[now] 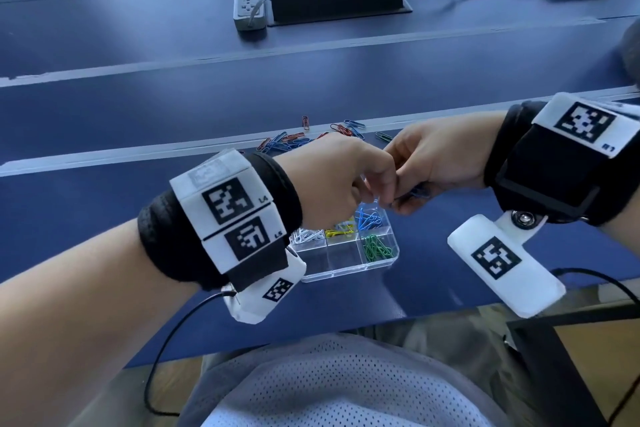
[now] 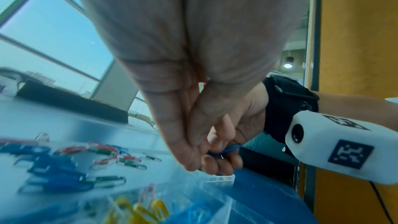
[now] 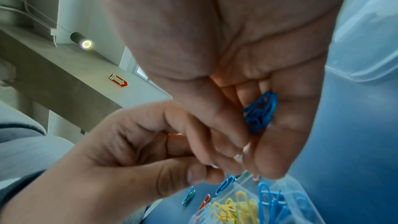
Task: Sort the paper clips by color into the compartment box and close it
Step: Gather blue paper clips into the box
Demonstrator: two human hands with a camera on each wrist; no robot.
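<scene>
Above the clear compartment box [image 1: 379, 262], the right hand [image 1: 434, 163] cups a bunch of blue clips [image 3: 260, 113], its grip curled round them; their direction is unclear. The left hand [image 1: 332, 177] pinches at them. Loose clips [image 1: 294, 140] lie on the blue surface [image 1: 173, 107] beyond, pointing all ways.

You wear black wrist straps [image 1: 273, 180] carrying white blocks with black square markers [image 1: 228, 199], white camera pods [image 1: 502, 263] trailing thin black cables [image 1: 180, 319], and a white mesh shirt [image 1: 332, 381].
</scene>
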